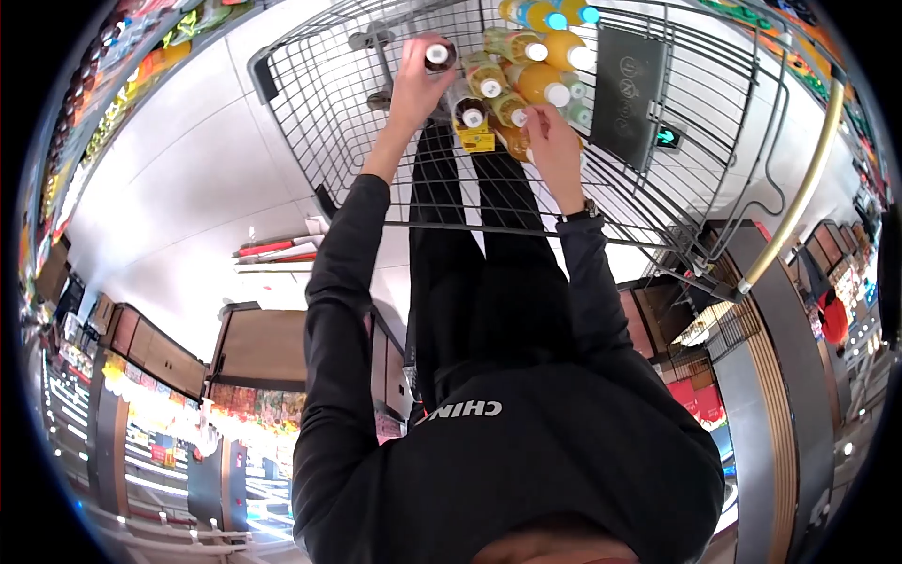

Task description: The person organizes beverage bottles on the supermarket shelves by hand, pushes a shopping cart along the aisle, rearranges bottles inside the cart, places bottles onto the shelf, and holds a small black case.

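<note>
So this shopper's got both arms reaching over the near rim of a wire cart. Left hand is wrapped round a dark bottle, white cap facing up, thumb and fingers snug on it. Can't tell how high it sits over the mesh. Plenty of room that side: just wire grid between the hand and the cart's left edge, then a wide stretch of pale floor.

Right hand is way more boxed in. Fingertips are drawn in narrow, right at the white cap of a yellow-green bottle; honestly can't tell if they're gripping it. Orange bottles crowd in just past it, and a black panel closes off the right side, well apart from the left hand.

Between the hands there's a second dark bottle, with a yellow box just beside it, near rim side.
</note>
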`<state>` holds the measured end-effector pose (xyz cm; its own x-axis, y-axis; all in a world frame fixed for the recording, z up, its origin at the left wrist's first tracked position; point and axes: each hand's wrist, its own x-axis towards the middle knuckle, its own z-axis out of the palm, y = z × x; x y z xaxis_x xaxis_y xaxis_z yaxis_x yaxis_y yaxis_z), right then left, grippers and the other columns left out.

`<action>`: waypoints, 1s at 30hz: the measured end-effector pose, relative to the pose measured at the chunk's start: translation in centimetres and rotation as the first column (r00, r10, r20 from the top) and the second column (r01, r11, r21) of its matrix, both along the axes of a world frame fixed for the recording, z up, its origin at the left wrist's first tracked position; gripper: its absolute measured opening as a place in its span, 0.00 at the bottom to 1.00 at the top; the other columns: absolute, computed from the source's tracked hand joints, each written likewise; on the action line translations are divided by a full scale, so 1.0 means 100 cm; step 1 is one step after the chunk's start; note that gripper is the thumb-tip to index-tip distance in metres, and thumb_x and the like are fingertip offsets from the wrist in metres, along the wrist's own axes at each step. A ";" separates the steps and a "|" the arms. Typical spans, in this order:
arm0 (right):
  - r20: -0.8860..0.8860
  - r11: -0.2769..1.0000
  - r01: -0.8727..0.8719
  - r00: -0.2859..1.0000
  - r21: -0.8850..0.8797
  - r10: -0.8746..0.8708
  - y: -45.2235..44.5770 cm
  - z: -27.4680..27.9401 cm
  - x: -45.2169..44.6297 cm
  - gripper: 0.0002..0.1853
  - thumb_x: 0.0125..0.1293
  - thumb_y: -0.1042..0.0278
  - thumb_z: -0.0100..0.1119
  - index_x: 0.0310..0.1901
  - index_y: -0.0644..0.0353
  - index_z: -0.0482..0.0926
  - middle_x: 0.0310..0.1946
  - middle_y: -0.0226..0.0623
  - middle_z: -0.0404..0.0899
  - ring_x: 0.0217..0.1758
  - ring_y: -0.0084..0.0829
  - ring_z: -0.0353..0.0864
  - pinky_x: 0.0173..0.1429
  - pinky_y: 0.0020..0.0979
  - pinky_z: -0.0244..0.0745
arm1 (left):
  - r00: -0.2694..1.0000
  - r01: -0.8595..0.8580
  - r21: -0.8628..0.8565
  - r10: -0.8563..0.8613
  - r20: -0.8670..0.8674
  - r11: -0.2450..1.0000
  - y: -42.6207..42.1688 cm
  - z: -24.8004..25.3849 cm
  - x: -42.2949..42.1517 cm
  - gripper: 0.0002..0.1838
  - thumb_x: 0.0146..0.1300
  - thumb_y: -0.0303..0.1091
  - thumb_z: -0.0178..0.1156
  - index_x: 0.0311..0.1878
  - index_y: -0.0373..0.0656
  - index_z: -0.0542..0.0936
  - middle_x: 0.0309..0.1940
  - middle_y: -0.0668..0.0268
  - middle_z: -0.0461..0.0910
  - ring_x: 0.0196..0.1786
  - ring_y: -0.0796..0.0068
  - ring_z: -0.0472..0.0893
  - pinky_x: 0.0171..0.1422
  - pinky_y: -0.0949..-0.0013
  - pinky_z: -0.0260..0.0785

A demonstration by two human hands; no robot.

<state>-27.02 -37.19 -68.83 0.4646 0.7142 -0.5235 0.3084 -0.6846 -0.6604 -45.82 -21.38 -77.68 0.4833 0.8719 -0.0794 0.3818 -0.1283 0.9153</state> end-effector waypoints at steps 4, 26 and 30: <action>0.261 0.995 -0.040 0.965 0.092 0.015 0.032 0.009 0.024 0.09 0.76 0.63 0.58 0.47 0.59 0.80 0.31 0.41 0.84 0.32 0.42 0.84 0.39 0.40 0.77 | 0.992 0.107 -0.140 -0.115 -0.055 0.984 -0.014 -0.006 0.013 0.22 0.62 0.25 0.69 0.58 0.45 0.75 0.68 0.55 0.70 0.71 0.51 0.73 0.71 0.59 0.71; 0.402 0.961 -0.260 0.873 -0.097 0.277 0.119 -0.084 0.152 0.22 0.69 0.58 0.62 0.64 0.43 0.75 0.54 0.45 0.81 0.55 0.54 0.83 0.57 0.49 0.80 | 0.961 -0.038 -0.055 0.021 -0.274 0.998 -0.049 0.038 0.009 0.29 0.64 0.27 0.66 0.68 0.40 0.71 0.59 0.49 0.74 0.61 0.45 0.77 0.63 0.55 0.74; 0.469 0.935 -0.340 0.814 -0.097 0.344 0.127 -0.061 0.156 0.17 0.72 0.60 0.60 0.60 0.49 0.75 0.54 0.47 0.84 0.54 0.53 0.85 0.55 0.49 0.80 | 0.961 -0.072 -0.097 0.043 -0.274 0.993 -0.068 0.072 0.004 0.24 0.69 0.29 0.64 0.66 0.39 0.71 0.56 0.50 0.74 0.57 0.49 0.79 0.56 0.58 0.75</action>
<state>-11.39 -24.51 -74.95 0.3823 0.8702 -0.3109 0.7952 -0.4812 -0.3690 -45.37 -28.18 -70.47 0.3806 0.8773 -0.2924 0.6209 -0.0081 0.7839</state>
